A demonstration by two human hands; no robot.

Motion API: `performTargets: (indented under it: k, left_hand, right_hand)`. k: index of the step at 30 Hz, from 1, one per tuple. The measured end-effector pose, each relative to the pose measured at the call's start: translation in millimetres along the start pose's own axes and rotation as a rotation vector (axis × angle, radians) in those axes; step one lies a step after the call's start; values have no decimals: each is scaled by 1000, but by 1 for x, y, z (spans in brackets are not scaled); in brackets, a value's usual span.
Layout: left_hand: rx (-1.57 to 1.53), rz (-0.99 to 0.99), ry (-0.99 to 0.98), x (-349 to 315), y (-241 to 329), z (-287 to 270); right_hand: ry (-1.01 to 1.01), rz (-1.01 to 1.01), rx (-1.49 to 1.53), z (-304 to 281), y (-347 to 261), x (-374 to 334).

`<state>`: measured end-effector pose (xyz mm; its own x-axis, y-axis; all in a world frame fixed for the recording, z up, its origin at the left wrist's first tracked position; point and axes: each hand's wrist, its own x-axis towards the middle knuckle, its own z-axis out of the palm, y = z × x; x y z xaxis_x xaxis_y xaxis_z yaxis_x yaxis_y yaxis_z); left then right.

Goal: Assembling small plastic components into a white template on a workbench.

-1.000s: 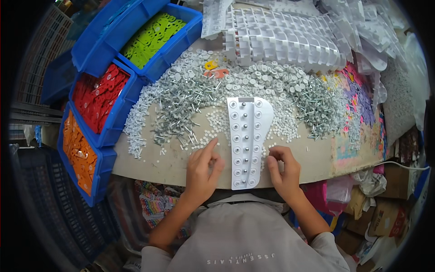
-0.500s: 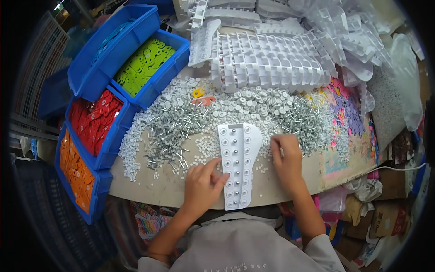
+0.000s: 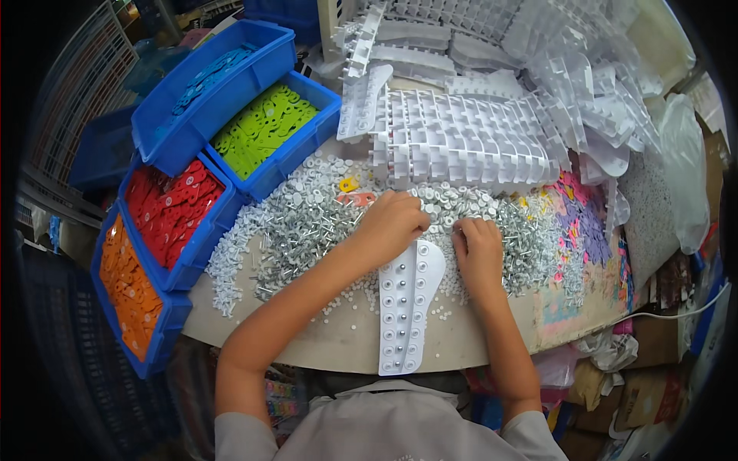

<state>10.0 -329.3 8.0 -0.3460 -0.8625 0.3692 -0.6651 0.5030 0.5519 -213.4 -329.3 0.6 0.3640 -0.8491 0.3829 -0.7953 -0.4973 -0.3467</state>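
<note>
Right now both hands sit at the top end of the white tray [image 3: 403,303]. The left hand [image 3: 392,223] is curled over the pile of small white and metal bits [image 3: 307,219]; I cannot tell if it holds any. The right hand [image 3: 478,250] is curled too, fingers pressed into the pile. Blue bins [image 3: 223,138] of coloured pieces stand left of the tray.

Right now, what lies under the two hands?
Left hand and right hand rest on the heap of small white and metal parts above the white tray; whatever their fingers pinch is covered.

Both hands [image 3: 392,223] [image 3: 478,247] in white caps [image 3: 446,203] above studded tray [image 3: 403,303]
</note>
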Motion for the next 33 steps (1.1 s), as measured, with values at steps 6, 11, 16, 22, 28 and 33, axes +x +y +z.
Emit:
performTargets:
  k: [6,11,16,22,28,33]
  left_hand:
    - [93,116,-168,14,-15,9]
    - [86,87,-262,14,-18,9]
    - [-48,-73,-74,-3,-11,-14]
    - [-298,-267,10,-52,1,-43]
    - [-279,-316,-37,-64,9,-34]
    - [-284,-391,-55,-65,16,-33]
  right_hand:
    - [-21,0,-12,3,4,-1]
    - [-20,19,10,1,0,0]
    - [-41,42,20,-7,-2,1]
    - [-106,121,379,-30,-28,1]
    - [-276,157,559,-8,-44,0]
    - [-160,75,412,3,-48,-5]
